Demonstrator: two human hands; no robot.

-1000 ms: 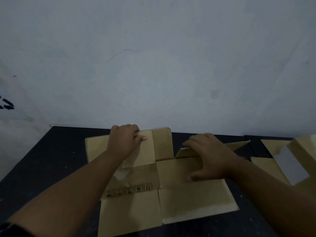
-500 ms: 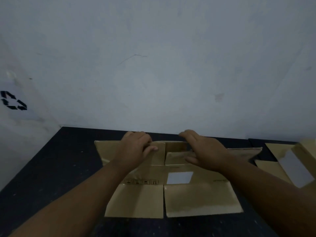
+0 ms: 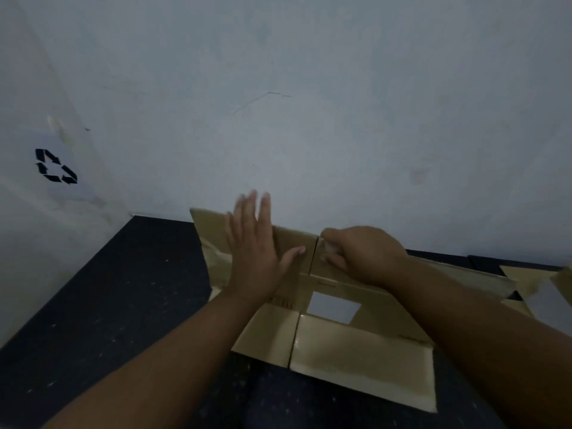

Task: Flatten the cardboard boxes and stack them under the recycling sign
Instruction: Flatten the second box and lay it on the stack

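1. Since half a second ago my left hand (image 3: 252,258) has let go of the far flap and spread flat, its fingers (image 3: 247,212) blurred and lifted above the flap edge. The recycling sign (image 3: 55,166) has also slid further into view on the left.
2. Nearest me, the cardboard box (image 3: 365,351) lies on the dark desk (image 3: 108,305), its two near flaps already splayed flat below my wrists.
3. Just under my right wrist a pale label (image 3: 334,306) sits on the middle panel.
4. My right hand (image 3: 362,255) is curled closed, pinching the top edge of the right far flap. The left hand is open and holds nothing, its palm against the left far flap.
5. To do this well, I'd press both far flaps away and down together, with my palms close to the crease so it folds cleanly.
6. Past my right fingers, another box (image 3: 538,283) waits at the frame edge.
7. The sign is well left of my left fingers, so the flattened stack goes there.
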